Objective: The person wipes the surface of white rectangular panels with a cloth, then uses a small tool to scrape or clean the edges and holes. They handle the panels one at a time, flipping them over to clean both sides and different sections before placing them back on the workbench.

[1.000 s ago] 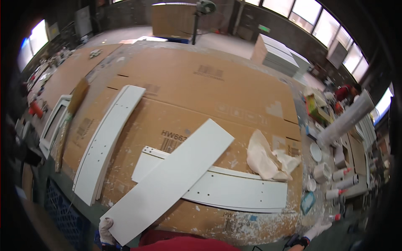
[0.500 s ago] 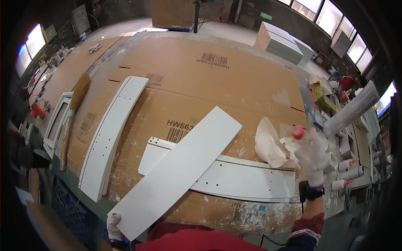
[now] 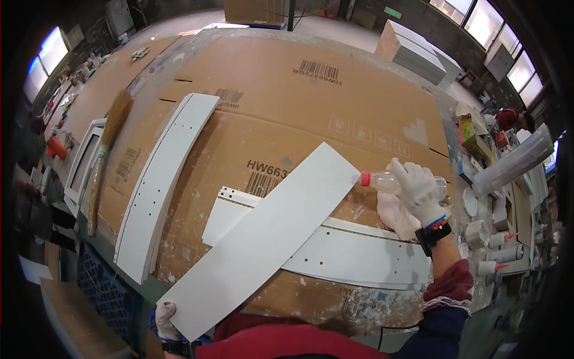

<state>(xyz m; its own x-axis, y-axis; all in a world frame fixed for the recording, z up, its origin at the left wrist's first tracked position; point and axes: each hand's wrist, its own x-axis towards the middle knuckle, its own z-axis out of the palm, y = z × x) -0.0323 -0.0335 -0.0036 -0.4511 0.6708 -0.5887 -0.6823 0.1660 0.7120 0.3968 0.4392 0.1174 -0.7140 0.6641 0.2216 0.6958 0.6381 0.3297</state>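
A long white panel (image 3: 263, 239) slants across the cardboard, resting over another white panel (image 3: 359, 254) with small holes. My left hand (image 3: 165, 318), in a white glove, grips the slanted panel's near left end. My gloved right hand (image 3: 414, 188) is wrapped round a clear plastic bottle (image 3: 385, 181) with a red cap. The bottle lies nearly level, its cap close to the panel's far right corner; whether it touches, I cannot tell. A crumpled pale cloth (image 3: 397, 222) lies beneath and beside the right hand, partly hidden by it.
White drilled panels (image 3: 161, 188) are stacked at left, beside a straw brush (image 3: 113, 128) and a white frame (image 3: 84, 161). Cardboard (image 3: 323, 107) covers the table. At right are a plastic-wrapped roll (image 3: 514, 160) and red-tipped bottles (image 3: 501, 239). White boards (image 3: 412, 51) stand behind.
My right hand has moved left and inward, bringing the bottle to the panel's far right corner. My left hand keeps its hold. The whole view has shifted slightly.
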